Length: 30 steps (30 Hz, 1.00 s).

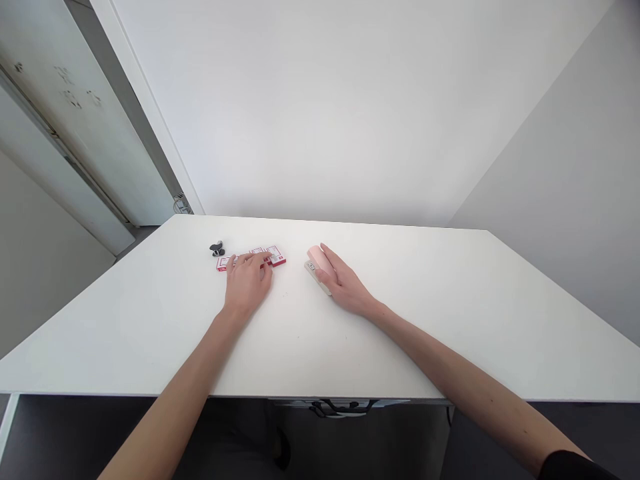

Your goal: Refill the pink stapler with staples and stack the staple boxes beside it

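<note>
A pink stapler (320, 261) with a cream base rests on the white table (380, 360), pointing away and slightly left. My right hand (350, 287) is wrapped round its right side, thumb across the top and fingers largely hidden behind it. To the left, my left hand (245, 283) lies over several small red-and-white boxes (277, 256), palm down with fingers apart and touching them. Close to its fingertips, a small greyish piece (274, 257) shows on the rightmost box, too small to name. My left hand covers part of the boxes.
Behind the boxes at the left sits a small black object (217, 249), possibly a clip or staple remover. A white wall (320, 113) rises along the table's far edge, and a grey wall (575, 187) stands at the right. Dark cables (345, 407) hang beneath the front edge.
</note>
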Each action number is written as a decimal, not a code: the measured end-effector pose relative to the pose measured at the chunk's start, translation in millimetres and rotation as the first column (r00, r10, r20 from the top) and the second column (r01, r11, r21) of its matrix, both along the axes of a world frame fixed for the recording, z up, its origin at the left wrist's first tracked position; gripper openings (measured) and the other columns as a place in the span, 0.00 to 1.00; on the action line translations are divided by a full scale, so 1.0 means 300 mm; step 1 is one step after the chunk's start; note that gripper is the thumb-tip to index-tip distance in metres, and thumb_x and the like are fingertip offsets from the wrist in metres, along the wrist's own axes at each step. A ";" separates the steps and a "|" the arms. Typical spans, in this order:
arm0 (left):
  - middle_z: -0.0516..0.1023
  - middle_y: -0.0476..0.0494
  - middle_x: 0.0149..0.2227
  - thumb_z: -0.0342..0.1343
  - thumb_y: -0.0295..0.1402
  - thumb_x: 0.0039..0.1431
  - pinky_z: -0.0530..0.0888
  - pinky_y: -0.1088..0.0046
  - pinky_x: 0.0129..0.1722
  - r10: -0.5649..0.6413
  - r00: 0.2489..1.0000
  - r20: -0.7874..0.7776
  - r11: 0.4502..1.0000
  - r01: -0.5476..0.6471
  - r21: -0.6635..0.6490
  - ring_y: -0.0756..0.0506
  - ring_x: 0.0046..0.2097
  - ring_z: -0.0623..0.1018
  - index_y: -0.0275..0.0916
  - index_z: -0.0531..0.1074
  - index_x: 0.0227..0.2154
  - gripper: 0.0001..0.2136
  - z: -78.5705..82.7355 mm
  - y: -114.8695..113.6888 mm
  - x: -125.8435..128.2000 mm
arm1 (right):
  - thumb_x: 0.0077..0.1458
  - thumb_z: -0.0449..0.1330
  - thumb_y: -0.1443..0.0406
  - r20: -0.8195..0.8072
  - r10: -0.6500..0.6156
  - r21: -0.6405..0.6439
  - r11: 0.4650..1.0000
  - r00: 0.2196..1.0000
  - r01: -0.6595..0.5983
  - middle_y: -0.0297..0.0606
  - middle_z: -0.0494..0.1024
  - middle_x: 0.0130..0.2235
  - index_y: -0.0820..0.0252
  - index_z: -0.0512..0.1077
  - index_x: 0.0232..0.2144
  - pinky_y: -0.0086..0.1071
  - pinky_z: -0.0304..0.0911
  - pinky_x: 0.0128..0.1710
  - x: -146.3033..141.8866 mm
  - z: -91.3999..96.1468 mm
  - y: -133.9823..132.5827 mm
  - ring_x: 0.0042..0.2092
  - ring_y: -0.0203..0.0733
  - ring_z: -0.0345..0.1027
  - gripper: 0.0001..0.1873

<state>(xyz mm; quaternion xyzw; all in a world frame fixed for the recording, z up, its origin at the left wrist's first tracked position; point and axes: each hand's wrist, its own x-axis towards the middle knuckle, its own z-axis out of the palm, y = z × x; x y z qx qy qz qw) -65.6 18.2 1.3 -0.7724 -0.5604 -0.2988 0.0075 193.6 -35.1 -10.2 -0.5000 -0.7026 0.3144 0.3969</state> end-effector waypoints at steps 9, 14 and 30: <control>0.68 0.42 0.72 0.42 0.45 0.73 0.47 0.29 0.71 0.008 0.999 -0.050 0.994 -0.013 -0.111 0.25 0.72 0.61 0.48 0.77 0.58 0.23 -0.023 0.010 -0.002 | 0.71 0.53 0.44 0.051 0.038 0.012 0.999 0.998 -0.039 0.38 0.50 0.79 0.42 0.40 0.79 0.55 0.53 0.74 -0.001 -0.003 0.003 0.78 0.55 0.47 0.44; 0.76 0.41 0.65 0.45 0.47 0.72 0.60 0.41 0.69 -0.071 0.997 -0.007 0.994 0.070 -0.081 0.30 0.64 0.71 0.45 0.75 0.60 0.22 -0.007 -0.005 -0.002 | 0.72 0.53 0.45 0.064 0.084 0.015 0.996 0.994 -0.086 0.39 0.49 0.79 0.43 0.36 0.79 0.57 0.52 0.74 0.001 -0.001 0.002 0.77 0.57 0.49 0.45; 0.71 0.37 0.69 0.52 0.51 0.69 0.61 0.47 0.71 -0.135 0.988 0.068 0.980 0.144 -0.136 0.33 0.71 0.66 0.42 0.69 0.64 0.27 -0.017 -0.002 0.002 | 0.70 0.56 0.45 0.144 0.132 0.082 0.986 0.981 -0.145 0.36 0.51 0.79 0.40 0.40 0.78 0.53 0.57 0.73 -0.004 0.026 -0.017 0.78 0.57 0.47 0.45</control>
